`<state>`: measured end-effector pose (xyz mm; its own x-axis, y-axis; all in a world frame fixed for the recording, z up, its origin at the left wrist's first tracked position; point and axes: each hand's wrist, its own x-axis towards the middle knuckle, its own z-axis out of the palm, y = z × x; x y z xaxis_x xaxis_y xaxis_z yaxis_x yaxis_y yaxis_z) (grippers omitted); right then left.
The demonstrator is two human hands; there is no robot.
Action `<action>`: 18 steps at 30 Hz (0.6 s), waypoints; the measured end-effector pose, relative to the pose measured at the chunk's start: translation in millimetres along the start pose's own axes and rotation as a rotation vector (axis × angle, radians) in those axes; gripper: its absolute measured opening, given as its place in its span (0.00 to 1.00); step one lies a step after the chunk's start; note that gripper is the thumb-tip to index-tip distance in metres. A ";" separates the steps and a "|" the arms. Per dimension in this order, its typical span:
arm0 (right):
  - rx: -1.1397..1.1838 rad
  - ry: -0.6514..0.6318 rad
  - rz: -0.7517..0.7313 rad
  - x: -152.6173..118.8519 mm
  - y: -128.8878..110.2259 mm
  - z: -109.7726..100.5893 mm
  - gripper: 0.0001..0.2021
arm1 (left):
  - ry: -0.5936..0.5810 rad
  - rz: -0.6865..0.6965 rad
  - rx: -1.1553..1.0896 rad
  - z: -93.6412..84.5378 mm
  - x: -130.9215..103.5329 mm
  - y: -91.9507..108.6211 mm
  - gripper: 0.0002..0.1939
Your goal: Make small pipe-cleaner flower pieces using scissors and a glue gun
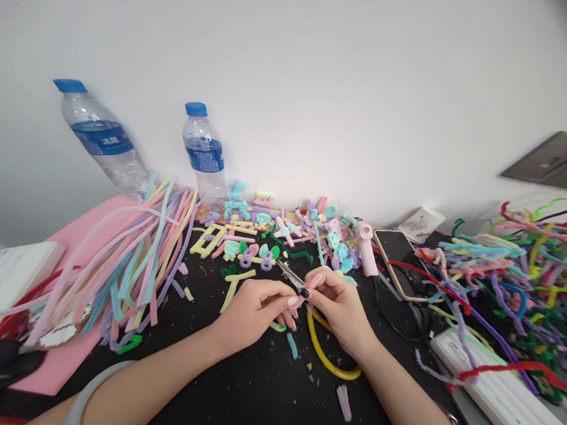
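Left hand (261, 305) and right hand (341, 309) — each grip pinching a pink stem (316, 279) — meet at the yellow-handled scissors (295, 280). Beyond the scissors stand 2 blue-capped bottles (205, 156).

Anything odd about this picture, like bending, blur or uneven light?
In the head view: edges seem stretched, the leftmost clear, blue-capped plastic bottle leaning outward; the white wall looks brightest around mid-frame, greyer at left; fine detail on the small silver metal tool is soft; the top right corner is dark.
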<state>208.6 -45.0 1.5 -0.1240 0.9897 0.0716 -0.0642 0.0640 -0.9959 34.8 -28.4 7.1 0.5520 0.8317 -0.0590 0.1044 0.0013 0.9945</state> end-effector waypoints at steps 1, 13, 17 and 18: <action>-0.004 -0.049 0.029 -0.2 -0.8 -0.7 0.09 | -0.013 0.006 0.006 -1.0 0.4 0.3 0.12; -0.230 -0.030 -0.050 -3.7 0.0 -2.6 0.13 | -0.088 0.022 -0.072 -5.5 2.0 5.3 0.15; -0.272 0.021 -0.096 -6.9 0.7 0.6 0.12 | -0.064 0.011 -0.029 -4.1 1.3 2.2 0.10; -0.299 0.030 -0.112 -7.7 0.5 1.5 0.12 | -0.042 0.021 0.010 -3.5 0.7 1.1 0.09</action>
<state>208.0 -52.8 0.6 -0.1029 0.9774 0.1847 0.2184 0.2033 -0.9544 32.4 -25.8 8.4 0.5881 0.8077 -0.0414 0.1005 -0.0222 0.9947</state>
